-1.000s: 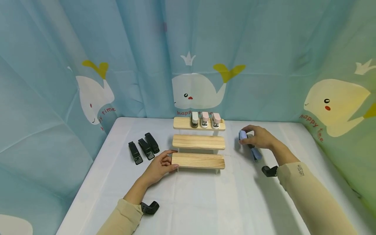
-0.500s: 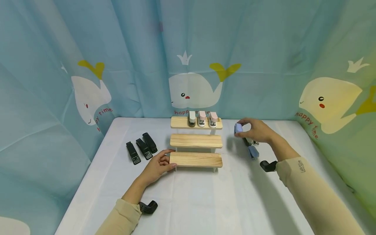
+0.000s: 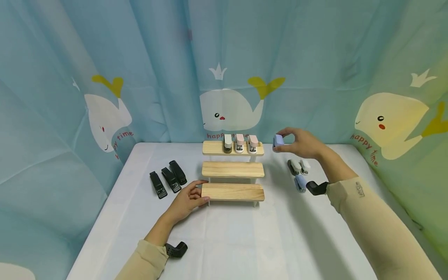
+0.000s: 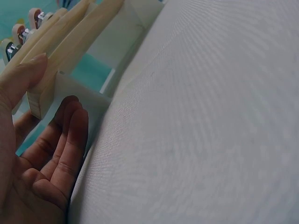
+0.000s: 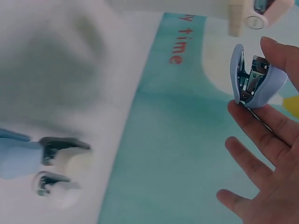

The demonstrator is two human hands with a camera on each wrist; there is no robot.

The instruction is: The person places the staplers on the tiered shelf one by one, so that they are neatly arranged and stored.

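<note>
In the head view my right hand [image 3: 302, 146] pinches a small lavender-blue stapler [image 3: 278, 140] between thumb and fingers, held up to the right of the top shelf. The right wrist view shows this stapler [image 5: 254, 79] end-on, its other fingers spread away from it. My left hand [image 3: 187, 200] grips the left end of the lowest board on a three-step wooden display stand [image 3: 232, 191]. Thumb [image 4: 35, 72] lies on the board's edge in the left wrist view, with fingers below. One pale-topped and two pink staplers [image 3: 239, 143] stand on the top step.
Right of the stand, a blue stapler [image 3: 300, 183] and two pale staplers [image 3: 295, 166] sit together on the white table [image 3: 231, 241]. Three black staplers [image 3: 170, 179] lie on the left. A blue whale-print curtain [image 3: 157, 97] surrounds the table.
My right hand has lifted the lavender-blue stapler off the group and carried it up and left toward the top step. The left hand stays at the stand.
</note>
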